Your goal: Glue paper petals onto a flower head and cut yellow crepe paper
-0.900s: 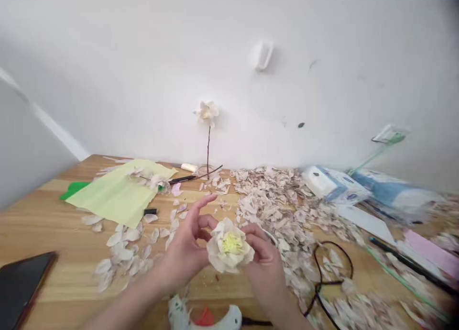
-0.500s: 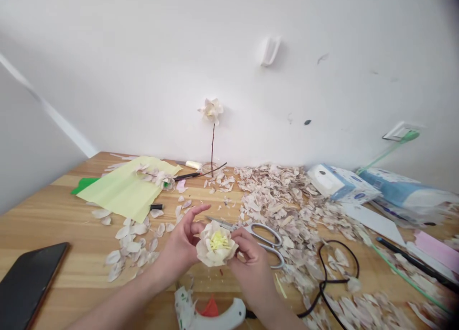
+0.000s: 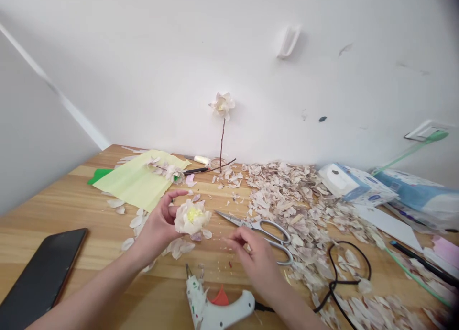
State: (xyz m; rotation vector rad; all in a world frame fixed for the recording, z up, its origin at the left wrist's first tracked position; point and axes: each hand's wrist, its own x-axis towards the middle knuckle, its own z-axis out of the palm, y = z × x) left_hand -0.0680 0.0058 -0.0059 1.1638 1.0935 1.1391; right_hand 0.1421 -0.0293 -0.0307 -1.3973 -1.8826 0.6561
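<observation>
My left hand (image 3: 159, 227) holds a cream-white petal flower (image 3: 193, 217) with a yellow centre, gripped at its left side and from beneath. The flower faces up and toward me. To its right, apart from it, my right hand (image 3: 253, 251) has thumb and fingers pinched together; anything between them is too small to make out. Behind that hand lie metal scissors (image 3: 267, 227), blades pointing left. A white glue gun (image 3: 218, 311) with a red trigger rests below both hands. Loose pale petals (image 3: 179, 248) lie under the flower.
A large heap of dried petals (image 3: 287, 196) covers the right side. Tissue packs (image 3: 358, 184) stand behind it. A black cable (image 3: 332, 272) loops at the right. Yellow paper (image 3: 132, 184) and a phone (image 3: 45, 268) lie left. A stemmed flower (image 3: 222, 105) stands against the wall.
My right hand has let go of the flower and drawn away from it. My left hand has carried the flower left and slightly up. The view has shifted a little.
</observation>
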